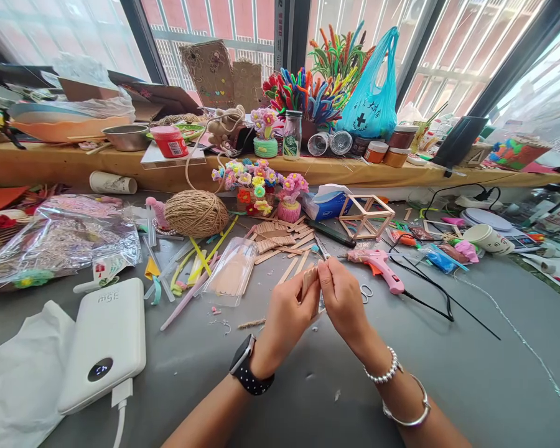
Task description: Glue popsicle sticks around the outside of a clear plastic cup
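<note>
Left hand (287, 314): you're pinching the sticks (308, 279) upright, steadying them.
Right hand (343, 298): fingertips clamp their top edge, likely squaring them.
Sticks: above the table (448, 386), glue gun (378, 264) close by.

**Open worktop near, clutter beyond**

Bare worktop (448, 373) lies open below both wrists and out to the right, crossed only by a thin wire (532, 354). Just right of the right hand (343, 298), a glue gun (378, 264) and its cable (429, 298) bar the way. Left of the left hand (287, 314), a power bank (103, 342) and tissue (14, 373) fill the near corner, with a clear lane between. Ahead, sticks (275, 239), a packet (231, 274), a twine ball (196, 213) and a cube frame (366, 216) crowd up to the shelf (74, 165).
</note>
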Available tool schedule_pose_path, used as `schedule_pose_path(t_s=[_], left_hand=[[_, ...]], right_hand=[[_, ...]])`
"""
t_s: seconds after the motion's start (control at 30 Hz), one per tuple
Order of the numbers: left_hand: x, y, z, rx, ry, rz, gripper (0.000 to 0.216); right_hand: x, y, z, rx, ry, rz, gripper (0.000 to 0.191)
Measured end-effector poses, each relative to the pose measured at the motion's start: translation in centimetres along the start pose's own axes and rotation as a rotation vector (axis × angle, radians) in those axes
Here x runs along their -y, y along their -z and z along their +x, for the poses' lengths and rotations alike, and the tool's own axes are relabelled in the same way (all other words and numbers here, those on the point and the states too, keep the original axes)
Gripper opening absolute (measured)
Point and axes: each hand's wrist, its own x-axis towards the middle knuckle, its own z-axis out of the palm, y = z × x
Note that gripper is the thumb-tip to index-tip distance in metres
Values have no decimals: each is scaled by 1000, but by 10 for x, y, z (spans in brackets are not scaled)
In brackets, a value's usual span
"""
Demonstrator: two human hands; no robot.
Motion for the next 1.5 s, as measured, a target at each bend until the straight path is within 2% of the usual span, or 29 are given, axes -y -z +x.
schedule_pose_path(t_s=[0.1, 0.23, 0.33, 0.43, 0.67, 0.87, 0.93, 1.03, 1.2, 1.3, 1.5], left_hand=[[0, 0, -1, 9, 29, -26, 24], [1, 2, 1, 12, 147, -46, 24], [2, 5, 4, 37, 222, -97, 24], [4, 8, 8, 68, 236, -202, 21], [7, 11, 12, 106, 360, -345, 40], [5, 15, 14, 117, 469, -426, 44], [4, 15, 16, 126, 500, -426, 39], [5, 14, 16, 201, 460, -334, 22], [7, 10, 13, 160, 298, 5, 30], [7, 8, 11, 150, 245, 29, 33], [6, 6, 9, 110, 241, 56, 29]], right_hand=[[-2, 1, 0, -2, 36, -38, 27], [-2, 3, 2, -2, 45, -49, 28], [-3, 5, 4, 39, 37, -25, 28], [-6, 4, 6, 92, 12, 40, 29], [-14, 1, 8, 148, -30, 102, 30], [-17, 1, 10, 226, -28, 116, 31], [-16, 1, 9, 237, -25, 101, 30], [-14, -1, 8, 209, -22, 54, 30], [-8, -3, 4, 152, -15, -22, 33], [-8, -2, 3, 114, 3, -93, 35], [-9, -4, 4, 104, 49, -160, 36]])
